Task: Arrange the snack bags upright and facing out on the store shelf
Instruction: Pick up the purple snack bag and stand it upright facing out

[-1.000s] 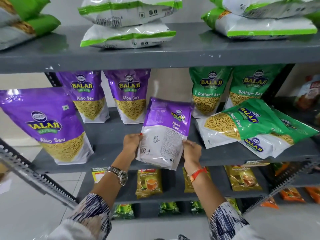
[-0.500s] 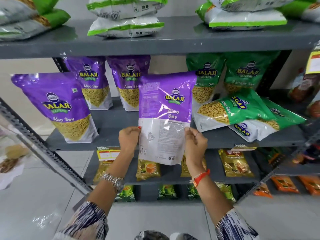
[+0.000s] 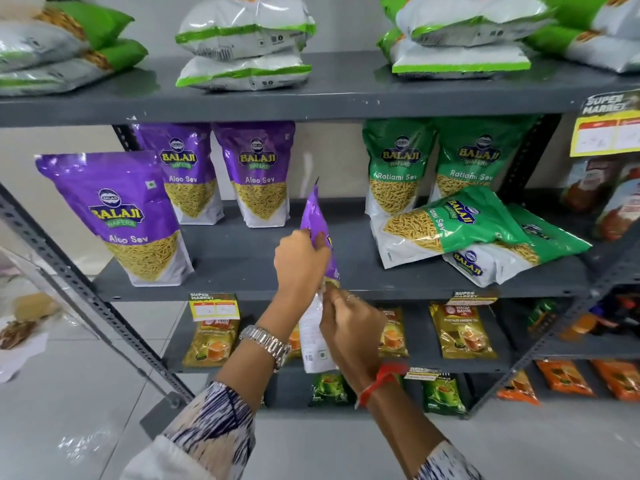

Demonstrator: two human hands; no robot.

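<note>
A grey metal store shelf (image 3: 242, 268) with slotted angle uprights stands on a pale glossy tiled floor (image 3: 86, 393) against a light wall. At the left of the middle tier a purple Aloo Sev bag (image 3: 119, 216) stands upright, facing out, with two more Aloo Sev bags (image 3: 225, 174) upright behind it, all marked "BALAJI WAFERS". On the tier above, white and green bags (image 3: 244, 46) lie flat in stacks. Low on the left edge of the tier front a yellow tag (image 3: 214, 305) reads "SUPER MARKET".

In front of the bare middle of the tier, the left hand (image 3: 300, 259) is clamped on the upper part of the held Aloo Sev bag (image 3: 317, 223), which is turned edge-on. The right hand (image 3: 349, 329) grips its white lower part, fingers closed on it. A metal watch (image 3: 268, 344) sits on the left wrist, a red thread (image 3: 381, 381) on the right.

To the right two green Ratlami Sev bags (image 3: 433, 168) stand upright at the back; before them two fallen Ratlami Sev bags (image 3: 478, 237) lie overlapping, blocking that space. Below, yellow tea packets (image 3: 462, 332) read "WAGH BAKRI".
</note>
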